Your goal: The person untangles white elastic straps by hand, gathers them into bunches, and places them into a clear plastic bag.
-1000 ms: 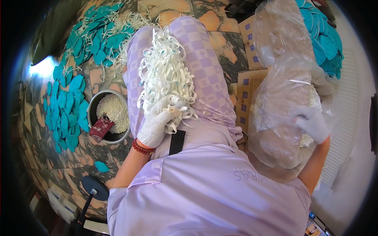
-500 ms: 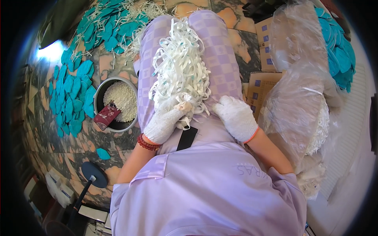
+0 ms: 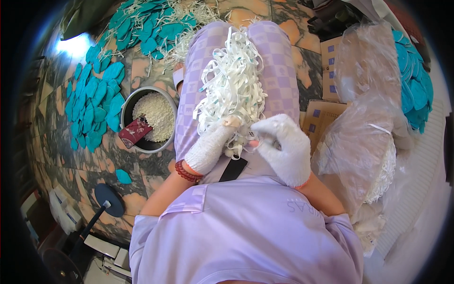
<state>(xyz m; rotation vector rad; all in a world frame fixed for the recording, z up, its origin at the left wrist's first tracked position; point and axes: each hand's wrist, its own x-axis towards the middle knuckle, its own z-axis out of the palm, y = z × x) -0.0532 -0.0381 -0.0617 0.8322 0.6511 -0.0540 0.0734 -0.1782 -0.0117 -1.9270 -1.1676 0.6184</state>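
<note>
A long tangled heap of white straps, dotted with small teal bits, lies along my lap. My left hand, in a white knitted glove, is closed round strands at the heap's near end. Just right of it, my right hand, gloved alike, has its fingers curled toward the thumb beside those strands. A bare thumb tip shows at the glove's end; whatever the pinch holds is too small to make out. Below the hands, a black flat strip rests on my lap, with a strap end touching its top.
On the left, a grey pot of white beads carries a dark red patterned flat case. Teal leaf-shaped pieces cover the floor beyond. Cardboard boxes and a clear plastic bag stand on the right.
My right hand has lifted and come left toward my left hand, curling its fingers. My left hand keeps its hold on the straps. The whole view has shifted slightly.
</note>
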